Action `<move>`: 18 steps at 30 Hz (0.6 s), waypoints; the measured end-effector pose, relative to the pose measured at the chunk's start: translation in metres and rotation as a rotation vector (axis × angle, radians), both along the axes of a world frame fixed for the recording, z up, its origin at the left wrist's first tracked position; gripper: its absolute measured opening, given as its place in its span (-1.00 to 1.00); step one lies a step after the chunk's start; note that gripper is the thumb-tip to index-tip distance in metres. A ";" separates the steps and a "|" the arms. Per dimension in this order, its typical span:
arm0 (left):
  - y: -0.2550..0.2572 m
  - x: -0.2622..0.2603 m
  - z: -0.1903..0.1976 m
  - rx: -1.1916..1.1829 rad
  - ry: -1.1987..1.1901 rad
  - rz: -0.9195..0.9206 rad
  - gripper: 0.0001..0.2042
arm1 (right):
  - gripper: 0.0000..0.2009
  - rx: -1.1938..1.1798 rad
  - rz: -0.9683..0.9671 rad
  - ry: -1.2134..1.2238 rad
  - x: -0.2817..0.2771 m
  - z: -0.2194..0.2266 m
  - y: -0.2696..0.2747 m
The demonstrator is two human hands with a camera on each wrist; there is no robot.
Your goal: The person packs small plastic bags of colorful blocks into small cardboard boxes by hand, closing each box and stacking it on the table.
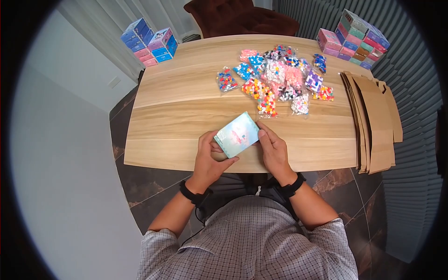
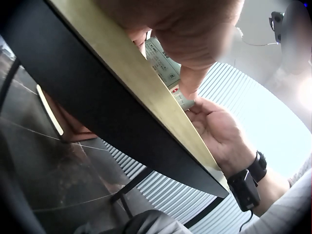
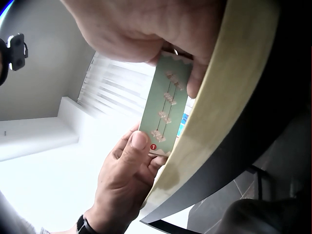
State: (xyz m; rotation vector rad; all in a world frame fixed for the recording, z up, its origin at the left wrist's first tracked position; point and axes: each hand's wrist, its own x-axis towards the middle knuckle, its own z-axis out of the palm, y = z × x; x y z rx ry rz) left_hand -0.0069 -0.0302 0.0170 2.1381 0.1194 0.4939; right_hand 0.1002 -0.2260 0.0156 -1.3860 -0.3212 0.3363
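A small pale green cardboard box [image 1: 239, 135] is held tilted between both hands above the table's front edge. My left hand [image 1: 205, 156] grips its left end, thumb along the near edge and fingers at the far left side. On the other end, my right hand [image 1: 275, 151] holds the corner with its thumb on top. In the right wrist view, a green side of the box [image 3: 166, 105] carries a step diagram with a red number 1. Small print covers another side of the box [image 2: 163, 63] in the left wrist view.
Clear bags of colourful small bricks [image 1: 284, 74] lie piled on the wooden table [image 1: 172, 112]. Stacked boxes stand at the back left [image 1: 161, 44] and back right [image 1: 354, 39]. Flattened brown paper bags [image 1: 373, 121] lie along the right edge. A dark red chair [image 1: 242, 18] is behind.
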 end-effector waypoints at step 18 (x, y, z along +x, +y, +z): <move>0.136 0.072 0.062 -0.327 0.003 0.408 -0.14 | -0.74 -0.331 -0.258 -0.462 0.002 -0.008 -0.084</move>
